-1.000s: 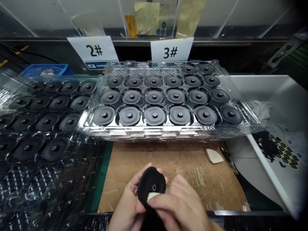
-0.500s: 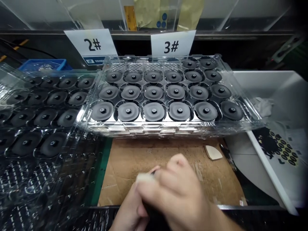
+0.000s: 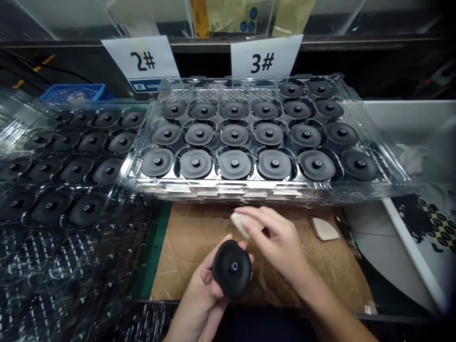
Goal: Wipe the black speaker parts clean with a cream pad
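Observation:
My left hand point(image 3: 204, 285) holds a round black disc-shaped part point(image 3: 228, 280) by its edge, its small raised centre hub facing up toward me. Above and to the right of it, my right hand point(image 3: 276, 237) pinches a white pad point(image 3: 241, 225) between thumb and fingers, apart from the disc. Both hands are over a sheet of brown cardboard point(image 3: 188, 251). Beyond them stands a stack of clear plastic trays point(image 3: 228, 186), the top one holding rows of similar black discs point(image 3: 234, 164).
A second clear tray point(image 3: 117, 187) with black discs lies at the left. Another white pad point(image 3: 324, 229) rests on the cardboard's right side. A white bin point(image 3: 409, 237) is at the right, a blue basket point(image 3: 96, 91) at the back left. Paper signs point(image 3: 265, 57) hang behind.
My hands were close together, with the disc mostly hidden. Now my right hand has moved up and away with the white pad, and the disc in my left hand shows fully. The view has shifted slightly.

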`<state>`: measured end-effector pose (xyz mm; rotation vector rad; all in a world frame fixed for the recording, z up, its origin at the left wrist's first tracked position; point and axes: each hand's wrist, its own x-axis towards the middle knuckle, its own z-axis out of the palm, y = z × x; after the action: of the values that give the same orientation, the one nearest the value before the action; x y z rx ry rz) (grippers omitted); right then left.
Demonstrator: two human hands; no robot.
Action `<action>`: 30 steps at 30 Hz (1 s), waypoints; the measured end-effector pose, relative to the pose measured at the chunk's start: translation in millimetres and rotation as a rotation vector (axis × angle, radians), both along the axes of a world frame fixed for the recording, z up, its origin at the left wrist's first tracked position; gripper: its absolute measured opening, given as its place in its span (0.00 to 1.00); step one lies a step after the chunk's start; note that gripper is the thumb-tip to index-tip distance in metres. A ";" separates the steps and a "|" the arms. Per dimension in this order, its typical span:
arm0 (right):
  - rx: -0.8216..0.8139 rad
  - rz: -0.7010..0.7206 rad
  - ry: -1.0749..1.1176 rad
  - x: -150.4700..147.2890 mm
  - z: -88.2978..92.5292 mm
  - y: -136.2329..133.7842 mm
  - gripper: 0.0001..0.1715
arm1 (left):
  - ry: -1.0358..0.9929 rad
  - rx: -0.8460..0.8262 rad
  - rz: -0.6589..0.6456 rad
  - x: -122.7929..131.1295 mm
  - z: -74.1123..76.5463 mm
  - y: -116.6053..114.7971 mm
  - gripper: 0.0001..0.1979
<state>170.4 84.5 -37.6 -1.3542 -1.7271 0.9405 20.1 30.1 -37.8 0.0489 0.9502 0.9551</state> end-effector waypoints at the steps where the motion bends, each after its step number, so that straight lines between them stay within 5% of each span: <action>1: -0.087 -0.110 -0.019 7.2 -11.0 -3.0 0.12 | -0.020 0.007 0.003 0.1 -0.5 0.7 0.30; 6: -0.216 -0.087 -0.044 27.0 -61.6 -52.2 0.14 | -0.075 0.030 0.001 1.1 -6.8 1.6 0.29; 9: -0.244 -0.052 -0.034 26.6 -70.6 -72.8 0.12 | -0.047 0.046 -0.030 5.0 -8.6 2.2 0.27; 14: -0.148 -0.203 0.031 11.7 -26.6 -53.4 0.15 | -0.012 0.034 0.015 12.2 -9.6 -0.3 0.26; 17: 0.084 -0.061 0.075 -4.6 8.4 -41.8 0.16 | 0.015 0.001 0.014 10.6 -9.4 -2.9 0.24; 19: 0.096 0.097 0.086 -10.8 22.2 -38.3 0.14 | 0.019 -0.016 0.001 8.5 -8.2 -3.6 0.22; 23: -0.032 0.205 0.027 -10.5 27.9 -30.8 0.13 | 0.023 0.020 0.031 12.7 -2.8 -2.9 0.21; 26: 0.147 0.077 -0.007 -9.2 24.1 -32.2 0.14 | 0.053 0.034 0.027 19.7 3.4 -0.7 0.21; 30: 0.259 0.141 0.063 -7.9 21.5 -41.0 0.13 | 0.103 0.031 0.047 22.3 7.6 4.2 0.24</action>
<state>162.5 43.5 -16.1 -1.0371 -1.8430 0.7936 42.4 34.2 -30.2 0.1030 1.0346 1.0189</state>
